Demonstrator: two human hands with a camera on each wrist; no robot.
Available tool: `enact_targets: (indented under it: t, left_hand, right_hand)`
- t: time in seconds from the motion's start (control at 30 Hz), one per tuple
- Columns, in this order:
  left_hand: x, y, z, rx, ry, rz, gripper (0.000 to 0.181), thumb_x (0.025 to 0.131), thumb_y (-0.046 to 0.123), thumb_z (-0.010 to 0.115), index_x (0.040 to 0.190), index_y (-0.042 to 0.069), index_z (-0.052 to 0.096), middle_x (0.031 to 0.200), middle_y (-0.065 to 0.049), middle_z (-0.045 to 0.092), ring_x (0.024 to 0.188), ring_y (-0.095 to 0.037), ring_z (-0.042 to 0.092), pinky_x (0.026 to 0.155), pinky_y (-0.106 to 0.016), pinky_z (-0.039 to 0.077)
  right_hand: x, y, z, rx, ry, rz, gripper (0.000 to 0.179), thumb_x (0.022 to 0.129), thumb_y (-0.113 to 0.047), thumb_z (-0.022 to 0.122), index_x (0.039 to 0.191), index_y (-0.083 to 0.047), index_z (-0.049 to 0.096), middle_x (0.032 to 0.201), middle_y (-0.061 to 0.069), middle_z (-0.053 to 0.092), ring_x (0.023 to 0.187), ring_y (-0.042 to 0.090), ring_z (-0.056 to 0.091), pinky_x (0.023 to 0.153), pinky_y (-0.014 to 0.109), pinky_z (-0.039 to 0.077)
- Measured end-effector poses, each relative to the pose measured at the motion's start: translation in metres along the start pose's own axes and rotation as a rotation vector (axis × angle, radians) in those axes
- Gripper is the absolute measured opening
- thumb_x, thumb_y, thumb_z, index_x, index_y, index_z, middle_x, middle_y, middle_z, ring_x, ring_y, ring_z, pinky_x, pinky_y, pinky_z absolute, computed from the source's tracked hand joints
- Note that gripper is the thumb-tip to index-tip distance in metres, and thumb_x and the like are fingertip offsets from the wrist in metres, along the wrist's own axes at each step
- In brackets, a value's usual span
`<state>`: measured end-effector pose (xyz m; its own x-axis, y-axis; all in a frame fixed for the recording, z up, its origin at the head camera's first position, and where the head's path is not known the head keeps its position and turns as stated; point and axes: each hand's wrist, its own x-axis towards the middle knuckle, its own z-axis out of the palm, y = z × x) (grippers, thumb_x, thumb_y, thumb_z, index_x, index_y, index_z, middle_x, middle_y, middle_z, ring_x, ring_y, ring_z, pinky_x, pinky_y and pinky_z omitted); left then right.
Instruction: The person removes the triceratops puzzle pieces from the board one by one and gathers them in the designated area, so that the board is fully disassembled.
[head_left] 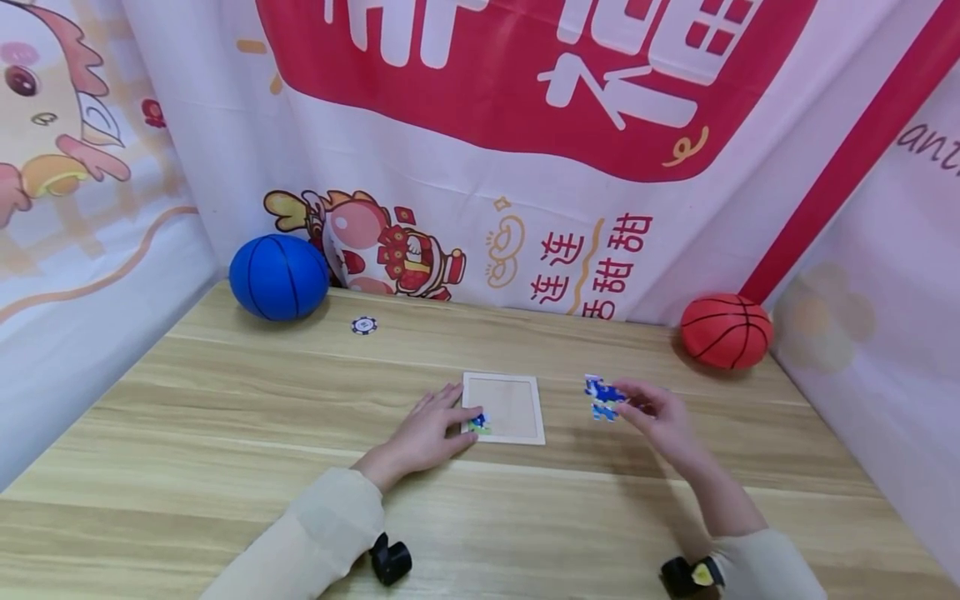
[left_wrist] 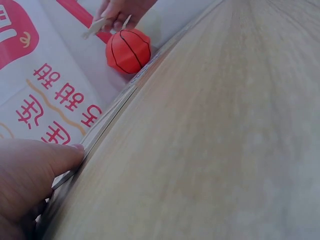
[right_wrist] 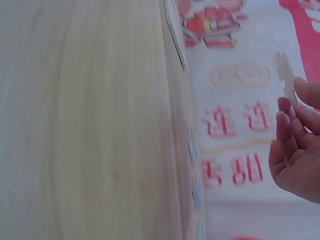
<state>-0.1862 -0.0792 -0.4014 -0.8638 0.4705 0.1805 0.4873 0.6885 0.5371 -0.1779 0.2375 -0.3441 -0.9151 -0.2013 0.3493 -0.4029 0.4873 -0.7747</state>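
A shallow white-rimmed puzzle tray (head_left: 540, 421) lies flat on the table. One blue and green jigsaw piece (head_left: 480, 422) sits in its near left corner. My left hand (head_left: 427, 433) rests at the tray's left edge, with the thumb on that piece. To the right of the tray, my right hand (head_left: 660, 417) pinches a few joined blue jigsaw pieces (head_left: 606, 395) between thumb and fingers, off the tabletop. Their pale edge shows in the right wrist view, in the grip of the right hand (right_wrist: 300, 140). The left wrist view shows the left thumb (left_wrist: 65, 156) over the tray's edge.
A blue ball (head_left: 279, 277) stands at the back left and a red ball (head_left: 726, 332) at the back right. A round chip (head_left: 364, 325) lies near the blue ball. Bluish flat pieces (right_wrist: 195, 175) lie on the table in the right wrist view. Printed cloth (head_left: 480, 208) hangs behind.
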Motion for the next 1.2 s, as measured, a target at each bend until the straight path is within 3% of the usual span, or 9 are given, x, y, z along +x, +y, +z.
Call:
enact_targets:
  t: [0.3, 0.43, 0.7, 0.87, 1.2]
  left_hand:
    - [0.001, -0.002, 0.0, -0.004, 0.009, -0.007, 0.041, 0.082, 0.033, 0.057, 0.12, 0.016, 0.053, 0.136, -0.017, 0.026, 0.126, -0.029, 0.017, 0.1, -0.044, 0.007]
    - [0.001, -0.002, 0.0, -0.005, 0.006, -0.008, 0.041, 0.082, 0.033, 0.057, 0.12, 0.016, 0.053, 0.136, -0.017, 0.026, 0.126, -0.029, 0.017, 0.1, -0.044, 0.007]
    - [0.001, -0.002, 0.002, -0.005, 0.006, -0.003, 0.04, 0.083, 0.032, 0.056, 0.119, 0.016, 0.053, 0.136, -0.017, 0.026, 0.126, -0.029, 0.017, 0.1, -0.045, 0.008]
    - [0.001, -0.001, 0.002, -0.006, 0.006, -0.007, 0.041, 0.082, 0.032, 0.057, 0.12, 0.015, 0.053, 0.136, -0.017, 0.026, 0.126, -0.029, 0.017, 0.1, -0.045, 0.008]
    - [0.001, -0.001, 0.002, -0.004, 0.009, -0.005, 0.042, 0.082, 0.033, 0.057, 0.12, 0.015, 0.053, 0.136, -0.016, 0.026, 0.126, -0.029, 0.017, 0.1, -0.044, 0.008]
  right_hand:
    - [-0.025, 0.023, -0.047, -0.175, -0.022, 0.199, 0.036, 0.087, -0.022, 0.052, 0.115, 0.0, 0.052, 0.101, 0.011, 0.053, 0.084, 0.012, 0.046, 0.068, 0.018, 0.043]
    - [-0.035, 0.034, -0.055, -0.184, -0.035, 0.214, 0.034, 0.087, -0.02, 0.053, 0.114, 0.001, 0.053, 0.1, 0.013, 0.054, 0.083, 0.01, 0.047, 0.067, 0.02, 0.043]
    - [-0.049, 0.061, -0.051, -0.124, -0.074, 0.199, 0.031, 0.081, -0.009, 0.06, 0.107, 0.006, 0.056, 0.095, 0.016, 0.058, 0.079, 0.007, 0.053, 0.065, 0.021, 0.045]
    - [-0.052, 0.068, -0.043, -0.181, -0.08, 0.205, 0.03, 0.08, -0.011, 0.061, 0.106, 0.003, 0.058, 0.095, 0.011, 0.058, 0.081, 0.005, 0.051, 0.068, 0.018, 0.042]
    - [-0.052, 0.069, -0.036, -0.282, -0.084, 0.196, 0.026, 0.08, -0.01, 0.062, 0.105, -0.003, 0.06, 0.087, 0.005, 0.054, 0.078, 0.016, 0.047, 0.066, 0.025, 0.04]
